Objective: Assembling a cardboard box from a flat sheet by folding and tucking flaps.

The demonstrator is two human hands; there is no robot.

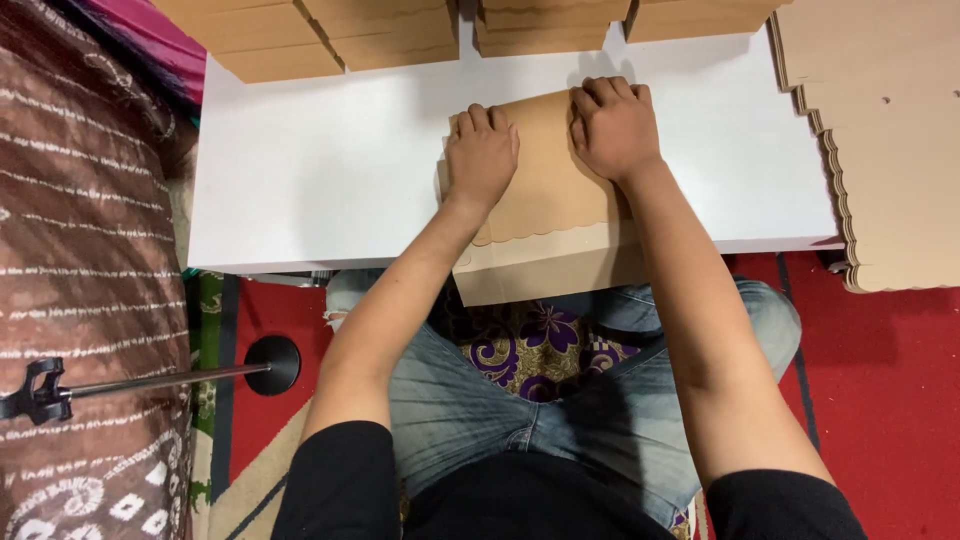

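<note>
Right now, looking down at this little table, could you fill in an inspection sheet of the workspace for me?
Surface: low white table, mostly bare at left.
Job's things: brown cardboard piece with scalloped edge, being folded, overhanging the table's near edge.
Clutter: folded brown boxes in a row along the far edge; stack of flat scalloped cardboard sheets at right.
Grips: left hand and right hand both press down on the cardboard piece.
Cables: nothing seen.
Surroundings: red carpet; patterned brown fabric at left; black stand on the floor.
</note>
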